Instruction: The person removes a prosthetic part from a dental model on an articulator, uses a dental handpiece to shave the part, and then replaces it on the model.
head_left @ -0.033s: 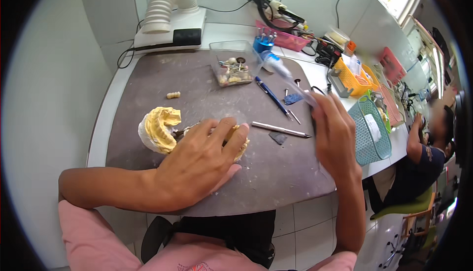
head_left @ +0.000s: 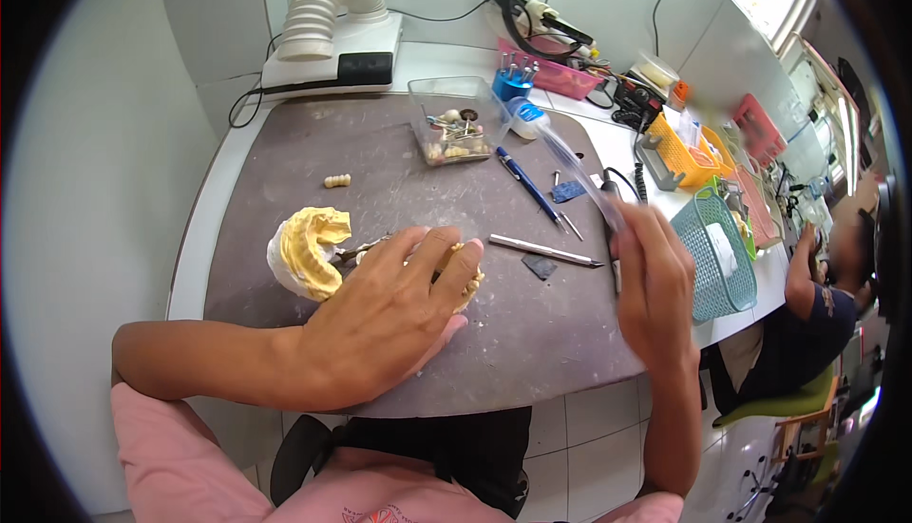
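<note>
My left hand (head_left: 380, 323) lies curled over a yellow dental cast (head_left: 472, 285), its fingers wrapped round it and hiding most of it. Joined by a dark metal hinge, a second yellow-and-white dental cast (head_left: 309, 252) with its arch facing up sits to the left of that hand. Raised over the right side of the mat, my right hand (head_left: 655, 285) is closed on a long clear plastic stick (head_left: 581, 170), which slants up and away. The stick's far end is see-through and smeared, overlapping a blue-and-white jar (head_left: 528, 118).
On the grey mat (head_left: 285, 152) lie a row of tooth-coloured crowns (head_left: 337, 181), a blue pen-like tool (head_left: 527, 186) and a silver knife (head_left: 546, 250). A clear box of small burs and polishers (head_left: 456, 133) stands behind. Teal basket (head_left: 712, 257) at right; another person (head_left: 807, 304) sits beyond.
My right hand has shifted slightly down and to the right, carrying the clear stick with it. My left hand stays on the cast.
</note>
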The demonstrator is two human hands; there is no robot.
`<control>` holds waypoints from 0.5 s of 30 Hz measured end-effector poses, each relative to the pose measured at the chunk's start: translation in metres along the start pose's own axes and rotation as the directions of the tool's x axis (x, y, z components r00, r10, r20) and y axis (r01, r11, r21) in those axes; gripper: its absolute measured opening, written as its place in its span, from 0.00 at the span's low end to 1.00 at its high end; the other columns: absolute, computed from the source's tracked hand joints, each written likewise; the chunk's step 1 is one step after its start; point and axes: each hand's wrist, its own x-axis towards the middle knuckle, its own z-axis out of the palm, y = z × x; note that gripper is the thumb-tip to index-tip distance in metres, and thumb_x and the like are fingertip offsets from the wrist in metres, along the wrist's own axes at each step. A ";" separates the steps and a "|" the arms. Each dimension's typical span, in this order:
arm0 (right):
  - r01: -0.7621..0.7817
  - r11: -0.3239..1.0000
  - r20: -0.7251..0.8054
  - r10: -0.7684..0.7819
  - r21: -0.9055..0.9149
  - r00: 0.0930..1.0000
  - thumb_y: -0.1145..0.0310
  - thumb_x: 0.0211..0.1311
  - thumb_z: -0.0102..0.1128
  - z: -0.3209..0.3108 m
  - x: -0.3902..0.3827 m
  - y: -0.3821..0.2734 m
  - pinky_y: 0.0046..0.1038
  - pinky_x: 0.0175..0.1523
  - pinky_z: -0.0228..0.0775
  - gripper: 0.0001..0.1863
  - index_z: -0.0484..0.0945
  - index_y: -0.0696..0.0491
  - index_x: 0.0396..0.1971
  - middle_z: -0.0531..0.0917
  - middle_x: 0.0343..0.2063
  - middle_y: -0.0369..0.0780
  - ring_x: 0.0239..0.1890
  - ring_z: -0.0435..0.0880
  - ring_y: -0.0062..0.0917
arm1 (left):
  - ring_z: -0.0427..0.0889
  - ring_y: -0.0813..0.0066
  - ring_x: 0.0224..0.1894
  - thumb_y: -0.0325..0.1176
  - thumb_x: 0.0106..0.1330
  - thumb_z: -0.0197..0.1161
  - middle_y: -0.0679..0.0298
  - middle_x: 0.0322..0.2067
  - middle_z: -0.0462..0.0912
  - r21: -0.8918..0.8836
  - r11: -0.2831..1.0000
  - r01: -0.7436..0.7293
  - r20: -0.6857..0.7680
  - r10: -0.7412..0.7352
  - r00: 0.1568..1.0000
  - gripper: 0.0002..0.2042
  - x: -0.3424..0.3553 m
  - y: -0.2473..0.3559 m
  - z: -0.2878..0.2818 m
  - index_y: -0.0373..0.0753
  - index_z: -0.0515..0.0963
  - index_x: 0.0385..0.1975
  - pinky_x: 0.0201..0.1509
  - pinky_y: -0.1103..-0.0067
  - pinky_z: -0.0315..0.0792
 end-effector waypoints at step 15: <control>-0.085 0.996 0.077 0.082 0.030 0.994 0.86 0.53 0.61 0.024 -0.094 -0.081 0.27 0.28 0.75 0.37 0.80 0.43 0.65 0.80 0.30 0.39 0.25 0.80 0.26 | 0.71 0.44 0.59 0.19 0.54 0.73 0.44 0.59 0.68 -0.233 0.972 0.037 -0.047 -0.049 0.998 0.55 -0.006 0.002 0.012 0.37 0.40 0.78 0.67 0.58 0.66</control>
